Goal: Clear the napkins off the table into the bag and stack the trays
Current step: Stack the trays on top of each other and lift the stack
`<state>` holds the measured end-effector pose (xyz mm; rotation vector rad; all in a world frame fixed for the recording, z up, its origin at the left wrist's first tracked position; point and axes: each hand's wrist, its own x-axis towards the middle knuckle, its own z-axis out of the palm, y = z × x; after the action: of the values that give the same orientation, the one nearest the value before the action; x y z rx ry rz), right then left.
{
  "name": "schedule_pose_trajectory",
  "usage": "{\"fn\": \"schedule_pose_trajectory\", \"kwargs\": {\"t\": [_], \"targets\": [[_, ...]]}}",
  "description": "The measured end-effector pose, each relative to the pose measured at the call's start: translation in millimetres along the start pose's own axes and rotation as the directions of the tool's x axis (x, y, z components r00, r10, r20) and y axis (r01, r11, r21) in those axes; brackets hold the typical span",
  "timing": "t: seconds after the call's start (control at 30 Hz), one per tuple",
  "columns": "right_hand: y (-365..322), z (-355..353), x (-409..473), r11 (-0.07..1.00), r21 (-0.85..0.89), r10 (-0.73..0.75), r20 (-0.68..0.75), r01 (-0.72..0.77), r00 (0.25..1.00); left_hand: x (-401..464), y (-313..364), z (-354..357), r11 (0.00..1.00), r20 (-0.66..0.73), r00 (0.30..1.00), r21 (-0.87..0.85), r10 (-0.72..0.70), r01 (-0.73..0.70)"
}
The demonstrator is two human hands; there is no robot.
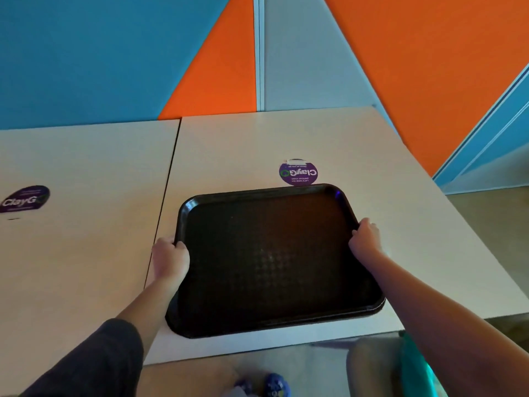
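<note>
At the bottom edge, two blue shoes (pixel 267 385) stand on a pale floor, and to their right a teal bag (pixel 415 365) hangs just beside the person's right forearm, near the table's front edge. A dark sleeve (pixel 94 365) covers the left upper arm. Both bare forearms reach forward over a pale table (pixel 286 138). On it, near the front edge, lies a black tray (pixel 269 259) with a textured inside; a second rim showing under its near right corner suggests another tray beneath. The left hand (pixel 169 259) grips the tray's left rim, fingers curled over the edge. The right hand (pixel 366 237) grips the right rim the same way, fingers wrapped over it. Just beyond the tray's far edge, a round purple sticker (pixel 298 173) reading "ClayGo" is stuck to the tabletop. A dark seam separates this table from a second pale table (pixel 86 167) on the left, which carries a matching purple sticker (pixel 25 199). Behind both rises a wall (pixel 86 53) of blue, orange and grey panels.
</note>
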<state>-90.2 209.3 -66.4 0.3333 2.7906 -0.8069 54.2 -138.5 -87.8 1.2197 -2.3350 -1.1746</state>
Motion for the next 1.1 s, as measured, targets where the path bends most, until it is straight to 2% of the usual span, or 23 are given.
{"fn": "schedule_pose_trajectory", "kwargs": {"t": [0.13, 0.23, 0.43, 0.53, 0.6, 0.67, 0.73, 0.77, 0.93, 1.1], "targets": [[5, 0, 3, 0.997, -0.078, -0.015, 0.004, 0.015, 1.000, -4, 0, 6, 0.997, -0.041, 0.999, 0.081, 0.009, -0.005], [5, 2, 6, 0.991, -0.131, -0.008, -0.004, 0.007, 1.000, -4, 0, 6, 0.987, -0.082, 0.995, 0.143, -0.060, 0.071], [4, -3, 8, 0.930, -0.368, -0.023, -0.016, 0.016, 1.000, 0, -4, 0, 0.981, -0.010, 1.000, 0.193, -0.008, 0.010], [5, 0, 9, 0.935, -0.355, 0.011, 0.002, -0.009, 1.000, 3, -11, 0, 0.991, 0.034, 0.999, 0.130, -0.017, 0.013], [10, 4, 9, 0.940, -0.340, 0.040, -0.009, -0.040, 0.999, 1, -17, 0, 0.995, 0.082, 0.993, 0.049, -0.087, 0.083], [16, 8, 8, 0.952, -0.288, 0.099, -0.021, -0.101, 0.995, -3, -23, -1, 0.980, 0.123, 0.978, 0.128, -0.170, 0.154], [18, 12, 7, 0.963, -0.216, 0.166, 0.004, -0.162, 0.986, -6, -28, 0, 0.955, 0.147, 0.970, 0.255, -0.191, 0.150], [18, 13, 6, 0.967, -0.185, 0.182, 0.017, -0.176, 0.983, -6, -30, 2, 0.953, 0.153, 0.970, 0.267, -0.188, 0.142], [12, 10, 7, 0.970, -0.202, 0.152, 0.085, -0.133, 0.985, -2, -26, 9, 0.959, 0.172, 0.949, 0.159, -0.262, 0.236], [-1, 9, 0, 0.978, -0.205, 0.069, 0.095, -0.048, 0.993, -1, -34, -4, 0.971, 0.089, 0.974, 0.135, -0.210, 0.197]]}}
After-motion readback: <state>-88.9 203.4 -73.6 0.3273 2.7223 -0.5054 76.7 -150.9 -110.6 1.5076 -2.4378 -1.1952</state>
